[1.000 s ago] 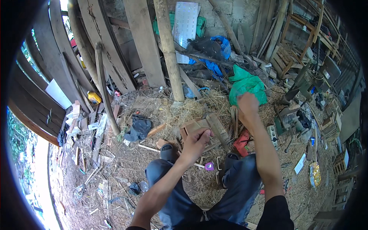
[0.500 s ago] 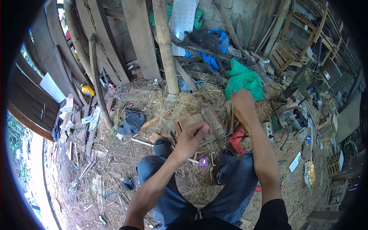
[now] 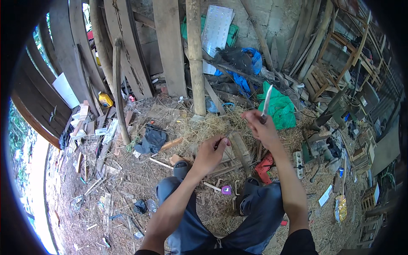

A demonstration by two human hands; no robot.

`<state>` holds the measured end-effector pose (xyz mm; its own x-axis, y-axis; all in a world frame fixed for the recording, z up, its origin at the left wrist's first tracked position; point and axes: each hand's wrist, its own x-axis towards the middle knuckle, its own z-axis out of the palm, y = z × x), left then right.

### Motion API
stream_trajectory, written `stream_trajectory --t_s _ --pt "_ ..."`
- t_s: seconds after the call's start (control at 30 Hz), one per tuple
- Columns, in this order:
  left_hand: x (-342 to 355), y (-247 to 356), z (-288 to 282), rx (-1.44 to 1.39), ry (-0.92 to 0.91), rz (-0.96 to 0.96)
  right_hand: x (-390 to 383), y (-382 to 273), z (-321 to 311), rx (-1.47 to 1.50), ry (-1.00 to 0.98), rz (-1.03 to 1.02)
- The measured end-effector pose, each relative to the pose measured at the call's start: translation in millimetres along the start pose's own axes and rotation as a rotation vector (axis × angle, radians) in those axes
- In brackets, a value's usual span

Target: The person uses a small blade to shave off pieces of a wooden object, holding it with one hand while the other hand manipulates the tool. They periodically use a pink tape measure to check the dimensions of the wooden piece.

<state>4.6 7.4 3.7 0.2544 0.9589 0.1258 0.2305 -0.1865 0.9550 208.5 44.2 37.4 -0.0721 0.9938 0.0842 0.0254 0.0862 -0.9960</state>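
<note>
Gripping a knife tightly by its handle in the right hand, blade up, right of the post. Curling the fingers of the left hand in front of the post, well apart from the right; cannot tell whether closed on anything. Down to the floor: littered with scraps, thick with straw around the post. Spotting a black bag left of the post, a green bag to its right, a purple tape measure well in front. Behind the post, a grey wall; far right, a wooden chair.
</note>
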Motion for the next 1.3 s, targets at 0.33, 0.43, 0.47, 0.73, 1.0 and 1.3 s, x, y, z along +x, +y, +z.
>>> stream_trajectory --t_s 0.33,0.43,0.47,0.73,1.0,1.3 --pt "2 21 -10 0.519 0.671 0.678 11 21 -1 0.405 0.259 0.157" --pt "2 11 3 0.184 0.419 0.429 11 19 8 0.505 0.219 0.278" --pt "4 10 7 0.104 0.361 0.314 9 19 12 0.51 0.199 0.293" --pt "15 5 -7 -0.386 0.337 0.154 -6 26 43 0.556 -0.018 0.394" --pt "35 -6 -8 -0.187 0.272 0.218 2 49 31 0.199 -0.078 0.474" --pt "78 -112 1 0.129 0.093 -0.004 13 168 43 -0.554 0.122 0.262"
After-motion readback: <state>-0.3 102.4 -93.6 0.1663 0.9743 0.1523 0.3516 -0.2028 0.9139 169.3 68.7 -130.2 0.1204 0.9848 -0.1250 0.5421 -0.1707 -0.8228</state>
